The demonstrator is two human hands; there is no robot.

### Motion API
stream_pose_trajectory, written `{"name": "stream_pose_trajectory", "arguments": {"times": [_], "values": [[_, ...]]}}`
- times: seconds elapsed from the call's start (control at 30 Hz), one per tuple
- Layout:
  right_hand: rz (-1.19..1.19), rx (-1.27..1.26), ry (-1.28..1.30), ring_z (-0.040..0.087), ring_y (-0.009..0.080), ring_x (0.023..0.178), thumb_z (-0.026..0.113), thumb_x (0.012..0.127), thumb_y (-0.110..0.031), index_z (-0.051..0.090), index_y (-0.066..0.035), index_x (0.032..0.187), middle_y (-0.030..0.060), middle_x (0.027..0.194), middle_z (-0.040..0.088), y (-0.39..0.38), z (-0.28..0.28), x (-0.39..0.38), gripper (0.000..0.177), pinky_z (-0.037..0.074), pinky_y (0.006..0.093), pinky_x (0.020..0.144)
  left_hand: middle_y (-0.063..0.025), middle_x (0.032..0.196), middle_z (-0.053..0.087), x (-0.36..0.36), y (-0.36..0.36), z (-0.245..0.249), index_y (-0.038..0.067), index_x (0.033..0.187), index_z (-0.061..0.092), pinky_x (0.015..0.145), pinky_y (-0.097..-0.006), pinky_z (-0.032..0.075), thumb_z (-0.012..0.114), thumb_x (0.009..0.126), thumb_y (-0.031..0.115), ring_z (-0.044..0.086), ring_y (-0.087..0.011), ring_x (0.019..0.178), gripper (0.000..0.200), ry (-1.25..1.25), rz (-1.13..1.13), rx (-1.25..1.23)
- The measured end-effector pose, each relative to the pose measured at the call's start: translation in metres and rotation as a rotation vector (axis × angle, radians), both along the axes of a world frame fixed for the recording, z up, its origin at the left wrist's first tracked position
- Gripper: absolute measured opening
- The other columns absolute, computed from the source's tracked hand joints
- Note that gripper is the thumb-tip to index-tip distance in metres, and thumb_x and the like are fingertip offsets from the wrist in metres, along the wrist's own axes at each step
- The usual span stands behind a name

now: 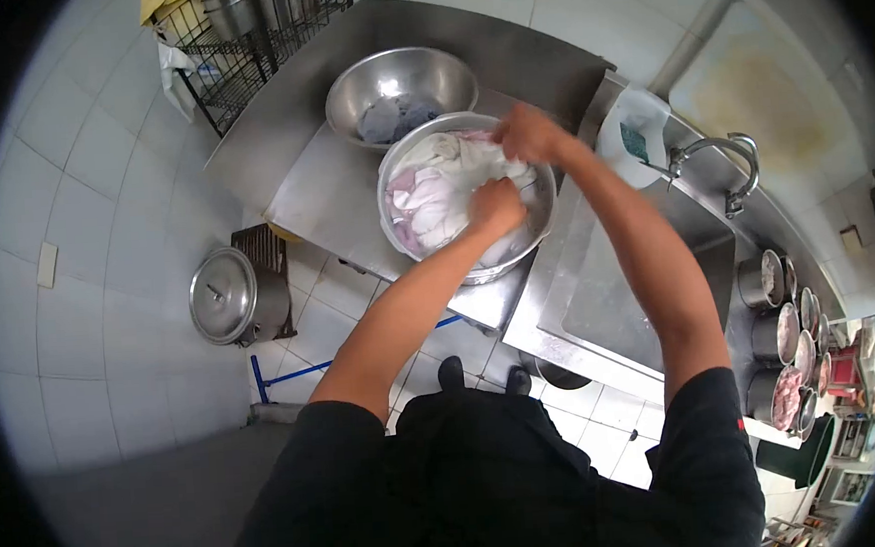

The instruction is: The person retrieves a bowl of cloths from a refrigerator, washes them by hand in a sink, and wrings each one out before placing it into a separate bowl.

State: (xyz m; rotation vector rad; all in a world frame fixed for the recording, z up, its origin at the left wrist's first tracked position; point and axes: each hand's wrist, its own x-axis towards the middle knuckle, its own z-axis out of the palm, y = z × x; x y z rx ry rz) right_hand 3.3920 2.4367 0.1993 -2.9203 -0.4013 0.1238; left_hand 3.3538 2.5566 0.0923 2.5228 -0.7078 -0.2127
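White and pinkish wet cloths [431, 196] fill a large round metal basin [388, 213] on the steel counter. My left hand [497, 208] is closed in a fist low over the cloths, at the right of their middle. Higher up, at the basin's back right rim, my right hand [529, 134] is curled and slightly blurred; its fingers are too smeared to tell what they hold. Behind the basin stands a wide metal bowl [346, 87] with grey-blue cloths [398, 117] in it.
To the right are a white container [632, 136], a curved faucet [715, 146] and several metal pots [777, 335]. A lidded pot [226, 294] stands low at the left, near a blue-handled tool [303, 370]. A wire rack [234, 65] is at the back left.
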Motion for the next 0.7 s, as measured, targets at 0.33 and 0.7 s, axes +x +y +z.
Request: {"name": "stream_pose_trajectory", "arguments": {"times": [0.33, 0.7], "values": [[-0.137, 0.024, -0.093, 0.064, 0.0349, 0.086, 0.062, 0.073, -0.016, 0.070, -0.006, 0.083, 0.0175, 0.090, 0.067, -0.007, -0.069, -0.054, 0.016, 0.051, 0.0433, 0.078, -0.0205, 0.096, 0.067, 0.024, 0.053, 0.047, 0.001, 0.100, 0.067, 0.086, -0.0402, 0.049, 0.070, 0.069, 0.023, 0.064, -0.0335, 0.097, 0.037, 0.194, -0.097, -0.174], [-0.238, 0.465, -0.761, 0.065, 0.0294, 0.074, 0.061, 0.085, -0.022, 0.068, -0.007, 0.096, 0.0133, 0.090, 0.070, 0.015, 0.205, -0.066, 0.020, 0.049, 0.0390, 0.068, -0.0168, 0.106, 0.066, 0.014, 0.051, 0.109, -0.003, 0.115, 0.059, 0.087, -0.0343, 0.047, 0.068, 0.076, 0.022, 0.063, -0.0261, 0.097, 0.047, 0.370, -0.154, -0.612]]}}
